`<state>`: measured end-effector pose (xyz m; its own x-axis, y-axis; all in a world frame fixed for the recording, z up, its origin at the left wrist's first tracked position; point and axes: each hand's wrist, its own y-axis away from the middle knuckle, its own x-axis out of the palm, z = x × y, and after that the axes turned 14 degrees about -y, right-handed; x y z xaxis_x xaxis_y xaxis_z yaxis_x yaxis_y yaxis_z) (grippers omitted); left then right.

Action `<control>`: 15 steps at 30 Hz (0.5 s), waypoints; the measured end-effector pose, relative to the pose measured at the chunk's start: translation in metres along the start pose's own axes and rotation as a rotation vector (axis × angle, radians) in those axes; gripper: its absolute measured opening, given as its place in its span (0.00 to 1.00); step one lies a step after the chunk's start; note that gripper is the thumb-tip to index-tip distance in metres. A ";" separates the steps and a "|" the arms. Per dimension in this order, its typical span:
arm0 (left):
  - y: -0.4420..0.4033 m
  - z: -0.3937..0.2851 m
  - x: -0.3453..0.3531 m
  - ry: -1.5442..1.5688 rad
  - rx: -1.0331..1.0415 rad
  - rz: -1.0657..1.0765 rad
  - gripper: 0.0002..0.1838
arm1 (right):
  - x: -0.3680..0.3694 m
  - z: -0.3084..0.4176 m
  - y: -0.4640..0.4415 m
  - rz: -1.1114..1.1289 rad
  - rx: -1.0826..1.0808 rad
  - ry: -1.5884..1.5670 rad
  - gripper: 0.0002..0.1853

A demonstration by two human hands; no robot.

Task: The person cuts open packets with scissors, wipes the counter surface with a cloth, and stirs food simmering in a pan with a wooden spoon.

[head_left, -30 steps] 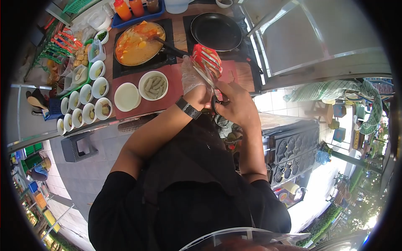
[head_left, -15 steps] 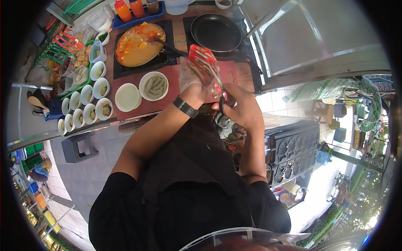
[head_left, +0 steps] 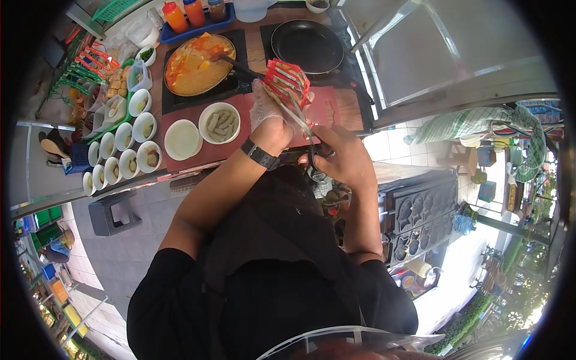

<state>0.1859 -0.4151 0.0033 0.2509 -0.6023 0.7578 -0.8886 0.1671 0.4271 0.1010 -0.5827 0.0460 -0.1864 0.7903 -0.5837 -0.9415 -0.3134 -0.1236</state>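
Note:
My left hand (head_left: pixel 270 114), in a clear plastic glove with a black watch at the wrist, grips several red sachets (head_left: pixel 288 79) held together. My right hand (head_left: pixel 347 157) is bare and closed on a pair of scissors (head_left: pixel 297 114). Their blades lie along the lower edge of the sachets; whether they cut into them I cannot tell. Left of my gloved hand stands a white bowl (head_left: pixel 204 131) of greyish finger-shaped pieces, beside a white bowl (head_left: pixel 183 140) with a pale inside. Below my hands is a red mat (head_left: pixel 252 103).
A pan of orange soup (head_left: pixel 199 77) with a dark-handled ladle (head_left: pixel 240 66) sits at the back left. A black frying pan (head_left: pixel 308 47) is behind my hands. Several small white cups (head_left: pixel 128 163) line the left side. Sauce bottles (head_left: pixel 175 17) stand in a blue tray (head_left: pixel 198 30).
The scissors have swung left, their blades now slanting across the sachets' lower edge. My right hand has shifted slightly left, and the sachets' red faces show more fully.

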 end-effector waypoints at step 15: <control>0.002 0.004 -0.009 -0.114 -0.011 0.127 0.41 | 0.003 -0.017 -0.003 0.063 0.007 -0.193 0.28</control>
<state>0.1805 -0.4121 -0.0048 0.0912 -0.6603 0.7454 -0.9060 0.2557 0.3374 0.1083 -0.5883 0.0315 -0.2942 0.8558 -0.4255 -0.9283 -0.3617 -0.0856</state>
